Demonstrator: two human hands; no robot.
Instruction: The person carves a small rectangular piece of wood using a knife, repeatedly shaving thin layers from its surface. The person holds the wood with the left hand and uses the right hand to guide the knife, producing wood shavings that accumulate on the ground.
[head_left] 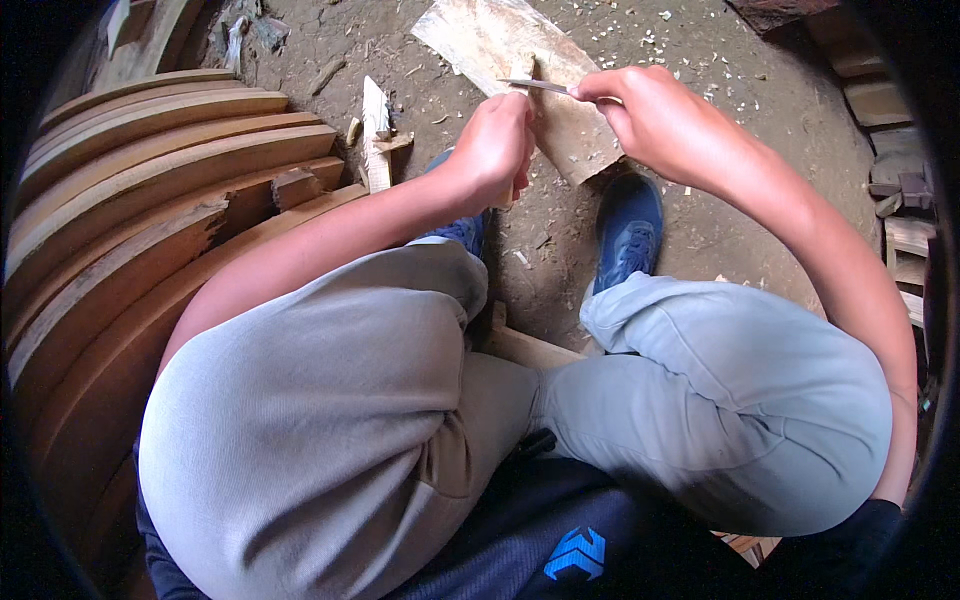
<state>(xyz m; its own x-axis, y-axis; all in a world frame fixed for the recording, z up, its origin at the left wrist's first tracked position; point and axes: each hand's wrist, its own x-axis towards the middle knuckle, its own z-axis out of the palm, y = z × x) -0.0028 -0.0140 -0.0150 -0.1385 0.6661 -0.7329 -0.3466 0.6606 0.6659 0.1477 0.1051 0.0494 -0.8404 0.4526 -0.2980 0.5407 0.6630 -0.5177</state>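
My left hand (pixel 495 145) is closed in a fist around a small wooden stick (pixel 528 68). The stick's pale end shows beyond my fingers, and most of its length is hidden in the fist. My right hand (pixel 635 110) grips a knife (pixel 540 85) by its handle, which my fingers cover. The thin blade points left and lies across the stick, just above my left fist; whether it cuts into the wood I cannot tell. Beneath both hands a flat, rough wooden board (pixel 480 35) lies slantwise on the ground.
Stacked wooden planks (pixel 180 130) fill the left side. A pale split piece of wood (pixel 376 130) lies between them and my left foot. Wood chips (pixel 650 40) litter the dirt floor (pixel 720 80). More timber (pixel 905 180) lines the right edge. My blue shoe (pixel 630 225) is near the board.
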